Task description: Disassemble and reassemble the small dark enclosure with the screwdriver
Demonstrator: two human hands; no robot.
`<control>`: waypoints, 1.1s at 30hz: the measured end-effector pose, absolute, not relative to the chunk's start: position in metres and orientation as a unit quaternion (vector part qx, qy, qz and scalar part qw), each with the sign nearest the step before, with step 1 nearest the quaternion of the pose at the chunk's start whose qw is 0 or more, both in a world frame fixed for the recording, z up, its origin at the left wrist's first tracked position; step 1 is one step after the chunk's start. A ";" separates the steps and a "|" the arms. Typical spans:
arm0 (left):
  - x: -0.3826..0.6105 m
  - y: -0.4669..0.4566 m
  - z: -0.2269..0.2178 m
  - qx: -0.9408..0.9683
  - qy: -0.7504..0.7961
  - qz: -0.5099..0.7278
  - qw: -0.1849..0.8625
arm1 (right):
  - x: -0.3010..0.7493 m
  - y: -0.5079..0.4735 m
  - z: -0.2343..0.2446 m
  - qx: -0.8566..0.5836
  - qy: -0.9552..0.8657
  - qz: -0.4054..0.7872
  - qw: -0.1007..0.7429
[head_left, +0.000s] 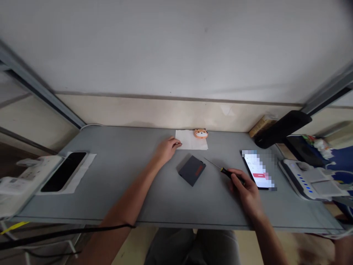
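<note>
My right hand (pixel 244 189) grips a screwdriver (pixel 226 172) by its black and yellow handle, with the thin metal shaft pointing up and left. Between my hands a flat dark grey box (pixel 192 170) with red lettering lies at an angle on the grey table (pixel 116 165). The screwdriver's tip is just off the box's upper right corner. My left hand (pixel 167 148) rests at the left edge of a white paper sheet (pixel 187 140), fingertips pinched together. A tiny dark speck shows at those fingertips, too small to name. An orange animal-faced case (pixel 201 133) sits on the paper.
To the right lies a lit phone (pixel 257 169), beside a power strip (pixel 306 180) with plugs and cables. A black cylindrical object (pixel 284 129) leans behind it. At left, a dark phone (pixel 64 172) lies on paper near another power strip (pixel 33 180). A wall stands behind the table.
</note>
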State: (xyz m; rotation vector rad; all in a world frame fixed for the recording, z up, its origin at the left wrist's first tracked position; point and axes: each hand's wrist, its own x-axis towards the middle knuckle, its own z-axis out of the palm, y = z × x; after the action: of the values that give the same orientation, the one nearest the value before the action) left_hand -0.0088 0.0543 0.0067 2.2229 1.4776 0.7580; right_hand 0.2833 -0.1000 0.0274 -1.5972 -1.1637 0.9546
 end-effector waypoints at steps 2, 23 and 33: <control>-0.008 0.056 0.004 0.778 0.542 0.268 0.171 | 0.282 -0.100 0.029 -0.650 -0.474 0.388 0.450; 0.017 0.002 0.047 0.843 0.356 0.099 0.390 | 0.281 -0.095 0.020 -0.632 -0.436 0.339 0.543; 0.011 0.016 0.036 0.806 0.495 0.243 0.216 | 0.283 -0.092 0.017 -0.657 -0.427 0.303 0.543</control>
State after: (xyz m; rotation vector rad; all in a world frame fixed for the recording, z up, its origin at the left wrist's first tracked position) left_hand 0.0113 0.0164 0.0362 2.2327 1.3725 0.6724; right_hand 0.2834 -0.0916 0.0172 -1.5591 -1.0135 0.7195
